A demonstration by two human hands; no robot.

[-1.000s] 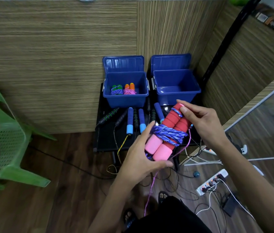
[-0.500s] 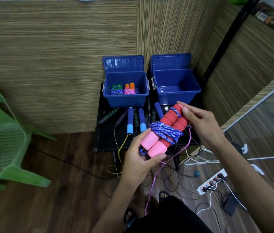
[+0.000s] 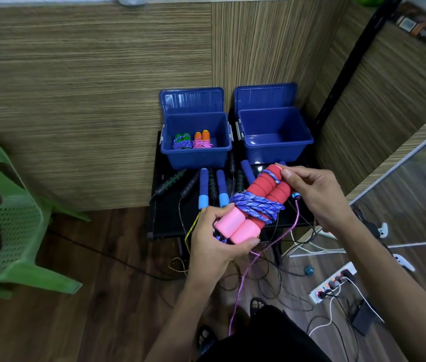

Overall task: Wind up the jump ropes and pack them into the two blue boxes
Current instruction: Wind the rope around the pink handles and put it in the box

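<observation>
I hold the red-and-pink jump rope handles (image 3: 255, 206) side by side in the air, just above the near edge of the black table (image 3: 166, 218), tilted so their pink ends point near-left and their red ends far-right. A purple-blue cord (image 3: 255, 206) is wound around their middle. My left hand (image 3: 217, 242) grips the pink ends, fingers and thumb curled round them. My right hand (image 3: 316, 190) pinches the far red tips, where a short loop of the cord crosses them. A thin pink cord (image 3: 245, 275) hangs from the bundle down toward the floor.

Beyond, on the table's far side, stand two blue boxes with lids up. The left box (image 3: 196, 156) holds two wound ropes, one with green handles (image 3: 182, 142), one with orange handles (image 3: 202, 140). The right box (image 3: 276, 150) shows only its bare bottom. Between the boxes and my hands lie unwound ropes with blue handles (image 3: 203, 189) and black handles (image 3: 171, 181).

A green plastic chair (image 3: 5, 218) stands far left; a power strip (image 3: 333, 282) lies on the floor, near right.
</observation>
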